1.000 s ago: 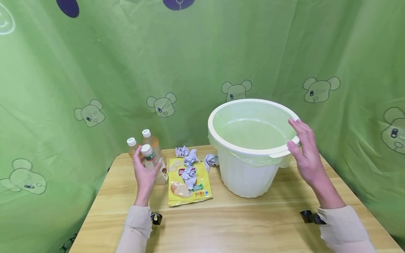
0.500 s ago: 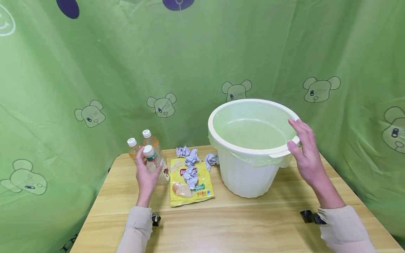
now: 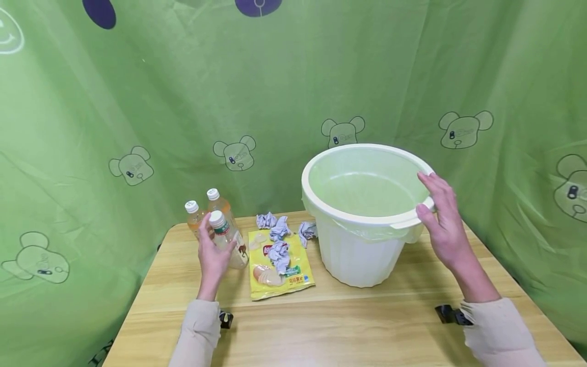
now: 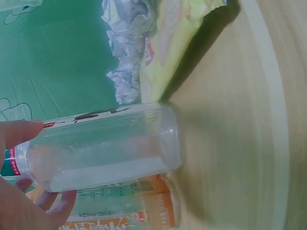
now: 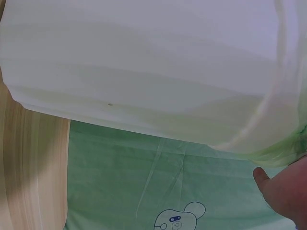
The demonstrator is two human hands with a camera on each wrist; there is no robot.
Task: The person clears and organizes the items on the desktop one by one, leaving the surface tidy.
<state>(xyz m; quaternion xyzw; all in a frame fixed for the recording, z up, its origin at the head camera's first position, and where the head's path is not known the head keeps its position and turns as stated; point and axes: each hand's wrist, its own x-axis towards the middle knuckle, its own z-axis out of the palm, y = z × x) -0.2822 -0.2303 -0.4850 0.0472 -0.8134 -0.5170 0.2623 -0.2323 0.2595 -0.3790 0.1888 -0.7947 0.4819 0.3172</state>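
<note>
My left hand (image 3: 214,257) grips a clear plastic bottle (image 4: 105,143), thumb on one side and fingers round the other, just below its white cap. The bottle leans slightly; whether its base touches the table, I cannot tell. Close behind it stand two orange-tinted drink bottles (image 3: 194,216) with white caps. To its right lies a yellow chip bag (image 3: 266,290), with crumpled paper (image 3: 279,256) on top. My right hand (image 3: 447,232) holds the rim of a big white trash bin (image 3: 359,255), fingers over the edge and thumb by the handle. The right wrist view hides its fingers.
A thin plastic liner (image 3: 367,191) lines the bin and folds over its rim. More crumpled paper (image 3: 308,233) lies between bag and bin. Everything stands on a wooden table (image 3: 344,326). A green curtain (image 3: 275,76) closes off the back and sides.
My left hand and the clear bottle have shifted slightly right. The chip bag and the paper balls have slid a little right too. My right hand and the bin have stayed put.
</note>
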